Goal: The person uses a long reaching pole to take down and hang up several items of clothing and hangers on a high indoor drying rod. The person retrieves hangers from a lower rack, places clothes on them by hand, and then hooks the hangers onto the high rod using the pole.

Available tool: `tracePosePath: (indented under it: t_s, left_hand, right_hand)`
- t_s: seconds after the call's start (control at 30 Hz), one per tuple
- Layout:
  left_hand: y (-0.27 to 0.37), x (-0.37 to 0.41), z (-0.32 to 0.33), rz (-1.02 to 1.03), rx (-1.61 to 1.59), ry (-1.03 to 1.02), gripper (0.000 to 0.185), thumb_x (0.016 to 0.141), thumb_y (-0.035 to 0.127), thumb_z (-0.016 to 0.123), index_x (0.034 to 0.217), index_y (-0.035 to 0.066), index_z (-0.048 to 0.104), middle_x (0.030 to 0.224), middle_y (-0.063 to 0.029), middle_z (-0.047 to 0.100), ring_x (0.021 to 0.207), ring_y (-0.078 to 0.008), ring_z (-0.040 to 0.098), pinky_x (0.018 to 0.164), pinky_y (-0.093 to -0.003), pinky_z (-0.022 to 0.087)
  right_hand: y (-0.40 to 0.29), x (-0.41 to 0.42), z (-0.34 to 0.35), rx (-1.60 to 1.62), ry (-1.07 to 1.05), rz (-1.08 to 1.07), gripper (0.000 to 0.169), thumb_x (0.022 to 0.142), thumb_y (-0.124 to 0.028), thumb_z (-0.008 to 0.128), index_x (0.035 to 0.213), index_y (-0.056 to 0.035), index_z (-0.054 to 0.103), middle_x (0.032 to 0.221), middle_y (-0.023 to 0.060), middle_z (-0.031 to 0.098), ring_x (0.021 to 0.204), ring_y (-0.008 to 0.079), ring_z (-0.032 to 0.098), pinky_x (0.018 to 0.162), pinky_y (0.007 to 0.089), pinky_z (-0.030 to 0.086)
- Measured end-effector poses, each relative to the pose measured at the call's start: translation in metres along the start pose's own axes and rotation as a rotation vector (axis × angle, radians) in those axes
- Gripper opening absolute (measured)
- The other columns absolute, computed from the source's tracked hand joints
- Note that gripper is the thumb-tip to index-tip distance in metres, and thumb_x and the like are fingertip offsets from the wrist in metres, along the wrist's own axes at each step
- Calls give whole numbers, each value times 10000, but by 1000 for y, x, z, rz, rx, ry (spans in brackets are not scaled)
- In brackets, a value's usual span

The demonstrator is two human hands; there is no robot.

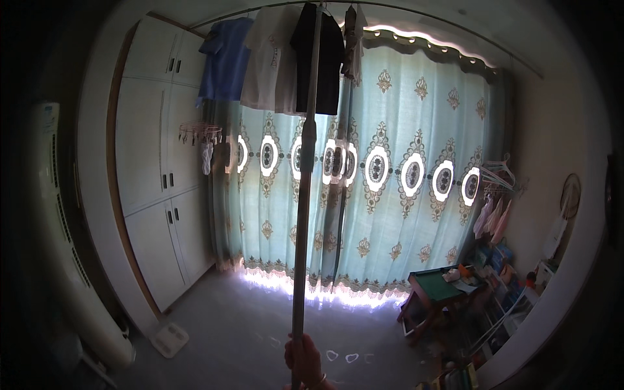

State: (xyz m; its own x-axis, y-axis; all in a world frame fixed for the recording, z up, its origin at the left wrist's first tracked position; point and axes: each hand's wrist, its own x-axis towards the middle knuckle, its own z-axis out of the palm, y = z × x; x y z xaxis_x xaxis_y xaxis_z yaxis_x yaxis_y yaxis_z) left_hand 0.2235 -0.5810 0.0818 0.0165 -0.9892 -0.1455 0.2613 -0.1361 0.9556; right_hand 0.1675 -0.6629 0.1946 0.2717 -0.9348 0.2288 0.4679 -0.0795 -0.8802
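My right hand [305, 358], with a bracelet at the wrist, is wrapped around a long metal pole [302, 219] near the bottom of the view. The pole stands nearly upright, and its thinner upper section reaches the hanger of a black T-shirt [330, 68]. Whether its tip is hooked on that hanger is too small to tell. A sliver of skin beside the pole at the bottom edge may be my left hand; its grip cannot be made out. White shirts [263, 63], a blue shirt [226, 58] and narrow garments [355, 44] hang along the overhead rod [468, 27].
Patterned turquoise curtains [390, 112] hang behind the clothes. White cabinets [146, 146] and a tall air conditioner [63, 234] line the left, with a scale [169, 340] on the floor [234, 331]. A green-topped table [434, 285], hangers [499, 170] and crowded shelves [516, 317] occupy the right.
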Motion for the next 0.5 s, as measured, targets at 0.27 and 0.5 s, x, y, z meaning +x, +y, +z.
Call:
tracePosePath:
  t_s: [0.27,0.5]
  left_hand:
    - [44,69,-49,386,73,73,253,809,166,647,681,121,434,573,51,426,499,-55,406,405,-239,313]
    - [103,121,-33,432,146,197,271,792,165,666,658,116,435,482,43,420,399,-59,385,353,-248,295]
  right_hand:
    - [-43,148,61,-325,43,-380,130,936,-158,400,988,-47,440,605,9,455,385,63,396,320,205,306]
    - [-102,230,81,-265,-37,-419,99,917,-149,410,876,-59,398,595,6,428,384,73,400,329,225,331]
